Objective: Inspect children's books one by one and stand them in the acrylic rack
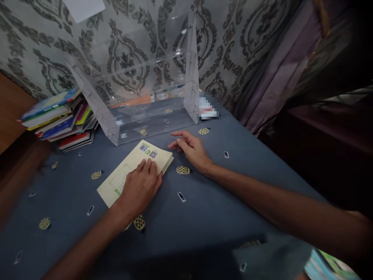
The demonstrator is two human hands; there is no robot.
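Head view: blue cloth [218, 217], patterned wall [253, 31] (left hand [141, 182] flat on booklet [116, 182], right hand [192, 151] loosely uncurled).

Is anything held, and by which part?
No clear hold: the left grip rests atop the yellow booklet near its right edge; the right grip is empty.

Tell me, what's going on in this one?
A person's left hand rests on a pale yellow booklet with a QR code, lying on the blue tablecloth. The right hand is open beside it, holding nothing. Beyond them stands a clear plastic shelf, with a stack of books to its left.
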